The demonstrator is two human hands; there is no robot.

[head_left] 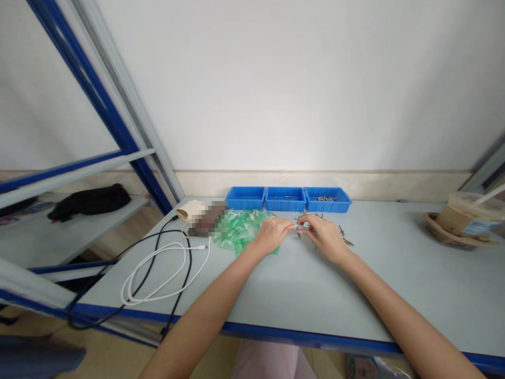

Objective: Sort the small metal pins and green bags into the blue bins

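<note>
My left hand (273, 235) is closed in a pinch, its fingertips meeting those of my right hand above the table. What the left fingers grip is too small to make out. My right hand (324, 237) curls its thumb and index finger around a thin silvery metal piece (302, 227) that lies between the two hands. Under and beside the left hand spreads a heap of small green plastic bags (244, 229). Loose metal pieces (346, 239) that look like pins or screws are scattered around the right hand, which partly covers them.
Three blue bins (284, 199) stand along the wall; the right one holds several metal pins (325, 199). A white cable (158, 299) and a black cable (190, 263) coil at left, near a blurred-out brown object (209, 218). A drink cup (467, 215) sits far right.
</note>
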